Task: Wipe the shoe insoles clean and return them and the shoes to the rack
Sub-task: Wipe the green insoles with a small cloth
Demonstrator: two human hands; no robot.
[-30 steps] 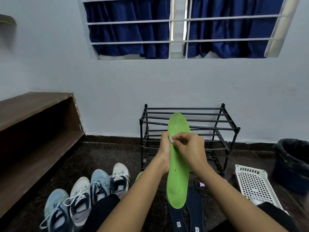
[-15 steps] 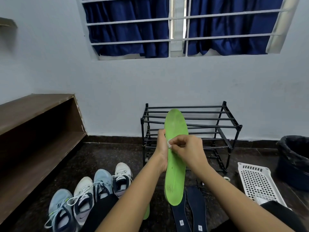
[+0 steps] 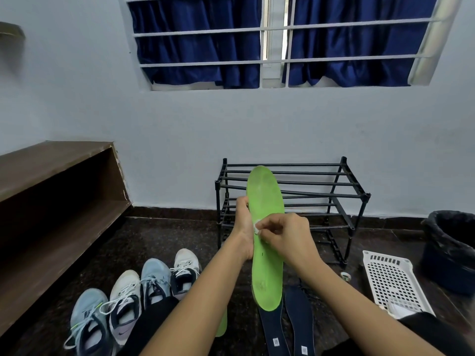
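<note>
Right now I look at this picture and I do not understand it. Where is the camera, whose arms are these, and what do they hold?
There is no machine here, only a person. The camera sits on the person's head and looks forward and down, so you see their own two arms. The left hand holds up a green insole by its edge. The right hand pinches a small white wipe against it. On the floor lie four shoes, two dark insoles and a second green insole. Behind stands a black rack, to its right a white basket and a bin.
</note>
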